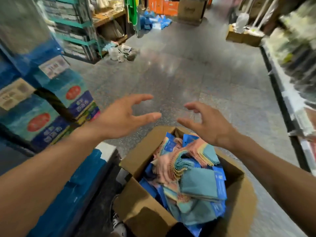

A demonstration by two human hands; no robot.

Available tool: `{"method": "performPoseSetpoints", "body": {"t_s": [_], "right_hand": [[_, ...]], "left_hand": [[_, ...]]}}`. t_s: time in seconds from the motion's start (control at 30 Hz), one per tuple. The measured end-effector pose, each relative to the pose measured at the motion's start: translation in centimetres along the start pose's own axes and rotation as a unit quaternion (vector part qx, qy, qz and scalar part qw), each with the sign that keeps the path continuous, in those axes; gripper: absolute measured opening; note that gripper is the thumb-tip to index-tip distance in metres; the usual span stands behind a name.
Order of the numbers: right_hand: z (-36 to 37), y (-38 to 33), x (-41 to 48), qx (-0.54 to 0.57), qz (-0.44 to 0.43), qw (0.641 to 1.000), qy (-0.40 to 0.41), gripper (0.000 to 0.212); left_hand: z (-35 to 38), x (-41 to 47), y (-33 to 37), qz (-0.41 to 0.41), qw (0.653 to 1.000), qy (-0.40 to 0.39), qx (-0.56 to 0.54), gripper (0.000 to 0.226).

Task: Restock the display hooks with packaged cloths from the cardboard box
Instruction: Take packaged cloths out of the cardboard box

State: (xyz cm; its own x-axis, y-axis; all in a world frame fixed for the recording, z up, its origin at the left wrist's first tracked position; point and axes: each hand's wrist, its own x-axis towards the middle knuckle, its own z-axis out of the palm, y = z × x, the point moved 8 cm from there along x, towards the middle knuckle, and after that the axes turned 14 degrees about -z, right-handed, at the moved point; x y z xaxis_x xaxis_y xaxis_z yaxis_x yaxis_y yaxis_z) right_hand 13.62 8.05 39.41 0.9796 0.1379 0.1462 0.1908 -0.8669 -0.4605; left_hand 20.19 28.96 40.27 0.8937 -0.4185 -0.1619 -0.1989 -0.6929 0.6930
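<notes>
An open cardboard box sits on the speckled floor near the bottom of the view, its long axis running from near left to far right, flaps folded outward. It is heaped with packaged cloths: teal, pink and yellow stacks in blue wrappers. They lie at mixed angles, many with their blue header ends pointing toward the far end of the box.

Both hands hang above the far end of the box, empty. The left hand has its fingers spread and reaching right; the right hand has its fingers apart and curled, thumb pointing left. The two hands do not touch.

Stacked blue cartons stand to the left, just beside the box. Blurred shelves run along the right.
</notes>
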Motion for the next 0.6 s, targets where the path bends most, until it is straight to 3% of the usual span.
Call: {"method": "performPoseSetpoints", "body": {"t_s": [0.1, 0.27, 0.5, 0.6], "right_hand": [[1.6, 3.8, -2.6, 0.001, 0.035, 0.999, 0.014, 0.07], [4.8, 8.8, -6.2, -0.033, 0.07, 0.996, -0.046, 0.072], [8.2, 15.3, -11.1, -0.018, 0.136, 0.99, -0.03, 0.085], [10.4, 19.3, -14.4, -0.013, 0.188, 0.981, -0.033, 0.076]], "left_hand": [[4.7, 2.1, -0.7, -0.009, 0.999, -0.032, -0.005, 0.086], [12.0, 3.8, -0.1, 0.014, 0.996, -0.08, 0.041, 0.097], [19.7, 6.1, 1.5, 0.078, 0.989, -0.117, 0.043, 0.062], [23.8, 7.3, 0.5, 0.08, 0.987, -0.127, 0.053, 0.074]]}}
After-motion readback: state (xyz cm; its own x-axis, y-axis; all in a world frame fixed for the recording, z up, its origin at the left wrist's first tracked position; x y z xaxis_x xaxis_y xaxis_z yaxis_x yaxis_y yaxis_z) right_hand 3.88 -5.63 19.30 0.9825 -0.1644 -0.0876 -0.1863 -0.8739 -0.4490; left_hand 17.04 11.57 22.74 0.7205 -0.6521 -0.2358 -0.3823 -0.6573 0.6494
